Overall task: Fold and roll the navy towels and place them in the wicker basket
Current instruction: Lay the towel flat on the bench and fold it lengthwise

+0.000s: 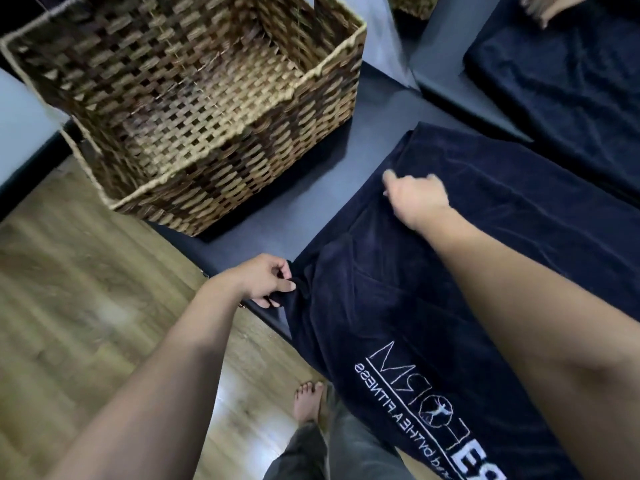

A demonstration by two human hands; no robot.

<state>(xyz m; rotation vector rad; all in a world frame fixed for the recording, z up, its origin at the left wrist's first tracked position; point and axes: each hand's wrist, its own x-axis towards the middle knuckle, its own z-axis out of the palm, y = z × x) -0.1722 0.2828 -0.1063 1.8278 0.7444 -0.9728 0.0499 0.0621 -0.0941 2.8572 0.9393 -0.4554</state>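
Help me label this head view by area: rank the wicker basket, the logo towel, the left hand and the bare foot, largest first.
1. Wicker basket and navy logo towel: alike in area, and the towel runs off frame, so unranked.
2. Left hand.
3. Bare foot, though it is farther away.

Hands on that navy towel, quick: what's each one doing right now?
Left hand: pinching the navy towel at its near edge.
Right hand: on the towel, fingers curled; too blurred to confirm a grip.

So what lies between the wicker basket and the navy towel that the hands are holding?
Only bare dark bench surface, seen in the head view, separates wicker basket from navy towel.
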